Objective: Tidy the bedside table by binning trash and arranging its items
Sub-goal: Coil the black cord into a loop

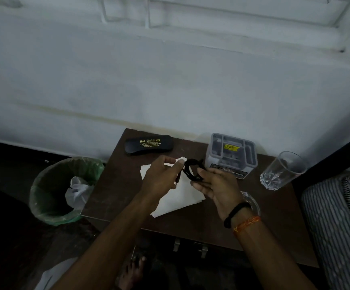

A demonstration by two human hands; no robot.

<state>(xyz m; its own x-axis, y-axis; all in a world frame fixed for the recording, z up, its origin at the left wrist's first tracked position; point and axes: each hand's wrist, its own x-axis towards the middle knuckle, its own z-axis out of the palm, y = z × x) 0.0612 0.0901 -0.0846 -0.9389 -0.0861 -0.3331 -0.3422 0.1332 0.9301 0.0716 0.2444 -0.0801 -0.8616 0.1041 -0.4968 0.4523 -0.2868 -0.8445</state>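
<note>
Above the dark wooden bedside table (274,231), both hands hold a pair of black spectacles (190,169). My right hand (213,185) grips the frame from below, fingers curled round it. My left hand (162,174) pinches one temple arm of the spectacles. Under the hands lies a white folded paper (180,197). A black spectacle case (149,144) with yellow lettering lies shut at the table's back left. A grey plastic organiser (231,153) stands at the back, right of the hands. A clear drinking glass (282,170) stands upright near the right edge.
A bin lined with a green bag (44,197) stands on the floor left of the table, with a crumpled white plastic bag (77,191) inside. A striped mattress (337,227) is at the right. A white wall runs behind. My bare foot (132,273) is below the table front.
</note>
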